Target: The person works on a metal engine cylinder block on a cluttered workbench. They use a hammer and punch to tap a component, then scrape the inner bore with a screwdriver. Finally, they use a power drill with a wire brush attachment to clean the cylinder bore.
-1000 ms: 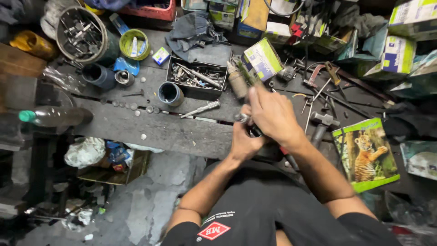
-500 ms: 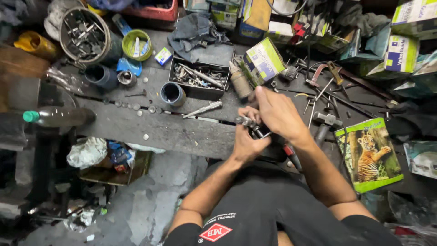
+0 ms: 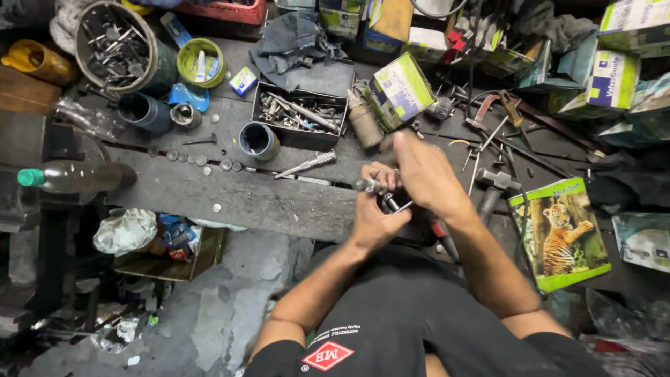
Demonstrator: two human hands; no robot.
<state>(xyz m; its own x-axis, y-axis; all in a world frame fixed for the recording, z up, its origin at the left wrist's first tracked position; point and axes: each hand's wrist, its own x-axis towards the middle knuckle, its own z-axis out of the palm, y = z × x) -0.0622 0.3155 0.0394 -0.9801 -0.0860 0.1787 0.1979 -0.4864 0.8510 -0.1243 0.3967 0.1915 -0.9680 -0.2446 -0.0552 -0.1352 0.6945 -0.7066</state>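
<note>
The right hand (image 3: 426, 171) lies blurred over the left hand (image 3: 373, 216), hiding most of a small metal part (image 3: 368, 186) gripped between them above the bench's near edge. Right lies a green tiger-picture book (image 3: 558, 234); farther off, a green-and-white box (image 3: 399, 91).

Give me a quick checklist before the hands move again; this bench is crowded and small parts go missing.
1. Left hand grips the small metal part: ok.
2. Right hand over the part: ok; what it holds, cannot tell.
3. Hammer lies close beside the right forearm: not ok.
4. Parts tray within reach: ok.
5. Loose washers scattered on the bench: not ok.
</note>
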